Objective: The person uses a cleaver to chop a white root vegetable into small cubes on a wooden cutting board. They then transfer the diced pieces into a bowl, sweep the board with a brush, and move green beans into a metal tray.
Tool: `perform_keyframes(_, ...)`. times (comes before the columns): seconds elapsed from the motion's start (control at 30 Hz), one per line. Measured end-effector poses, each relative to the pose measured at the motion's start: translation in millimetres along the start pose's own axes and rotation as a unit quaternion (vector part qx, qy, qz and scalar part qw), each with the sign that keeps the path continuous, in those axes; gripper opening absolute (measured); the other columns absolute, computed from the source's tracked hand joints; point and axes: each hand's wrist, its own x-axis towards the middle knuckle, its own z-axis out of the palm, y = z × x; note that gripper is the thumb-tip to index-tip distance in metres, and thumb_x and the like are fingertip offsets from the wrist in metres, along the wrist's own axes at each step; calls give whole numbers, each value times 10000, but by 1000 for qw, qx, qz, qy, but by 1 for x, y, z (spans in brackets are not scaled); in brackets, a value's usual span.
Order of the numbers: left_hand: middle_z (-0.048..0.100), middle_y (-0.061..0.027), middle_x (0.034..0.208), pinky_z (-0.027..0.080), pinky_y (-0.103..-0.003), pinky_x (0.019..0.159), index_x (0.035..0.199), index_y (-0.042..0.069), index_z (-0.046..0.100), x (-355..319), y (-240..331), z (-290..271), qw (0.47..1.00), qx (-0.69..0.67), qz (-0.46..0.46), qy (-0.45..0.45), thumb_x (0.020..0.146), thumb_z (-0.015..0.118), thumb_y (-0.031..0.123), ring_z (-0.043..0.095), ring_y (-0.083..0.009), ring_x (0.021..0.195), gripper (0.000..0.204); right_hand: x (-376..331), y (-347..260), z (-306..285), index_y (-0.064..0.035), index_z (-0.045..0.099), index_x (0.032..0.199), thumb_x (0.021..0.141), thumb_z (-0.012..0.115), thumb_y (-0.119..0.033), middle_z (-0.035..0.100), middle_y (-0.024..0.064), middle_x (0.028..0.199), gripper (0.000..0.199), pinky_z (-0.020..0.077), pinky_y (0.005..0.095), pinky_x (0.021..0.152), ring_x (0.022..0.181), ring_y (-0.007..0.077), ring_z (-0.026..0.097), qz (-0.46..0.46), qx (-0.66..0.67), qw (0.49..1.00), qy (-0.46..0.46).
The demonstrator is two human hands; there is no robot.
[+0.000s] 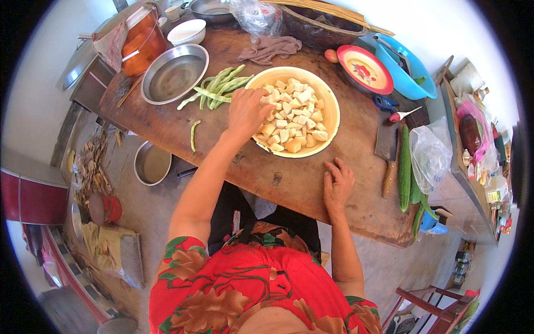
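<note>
My left hand (246,111) reaches into a cream bowl (332,114) full of pale diced cubes (295,117), its fingers curled over the pieces at the bowl's left rim. Whether it grips any cube is hidden. My right hand (337,182) rests flat, fingers spread, on the wooden table (222,150) near its front edge, holding nothing. A bunch of green beans (219,88) lies just left of the bowl, and a single bean (193,135) lies apart nearer the edge.
A steel basin (173,73), white bowl (187,32) and orange container (142,44) stand at the left back. A cleaver (387,153), cucumbers (404,167), plastic bag (431,156), red-rimmed plate (365,69) and blue tub (403,68) lie right. A steel pan (151,163) sits on the floor.
</note>
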Motion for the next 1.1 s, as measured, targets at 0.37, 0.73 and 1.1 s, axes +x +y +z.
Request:
perform_keyframes(0.37, 597, -78, 991, 357, -478, 990, 910, 127, 676, -8, 92, 36, 970, -92, 216, -68, 729, 750, 247, 538, -282, 1046, 230, 1, 8, 2, -130, 710, 1044, 809, 628, -89, 613, 93, 1236, 253, 357, 409, 1010, 1148, 291, 512, -24, -11, 1000, -3)
perform_keyframes(0.73, 583, -104, 1167, 297, -535, 1050, 948, 130, 680, -15, 79, 22, 986, -31, 153, -57, 745, 725, 198, 466, -320, 1240, 218, -1, 3, 1, -118, 711, 1035, 825, 620, -98, 606, 99, 1248, 231, 356, 416, 1012, 1163, 292, 512, -21, -1, 1000, -1)
perform_keyframes(1.1, 458, -264, 1314, 319, -488, 1049, 1337, -41, 402, -93, 7, 0, 958, -158, -222, 89, 924, 592, 355, 422, -416, 1241, 602, -2, 1, -2, -119, 680, 1107, 813, 620, -94, 596, 102, 1273, 301, 358, 402, 1025, 1162, 299, 511, -12, 1, 1000, -11)
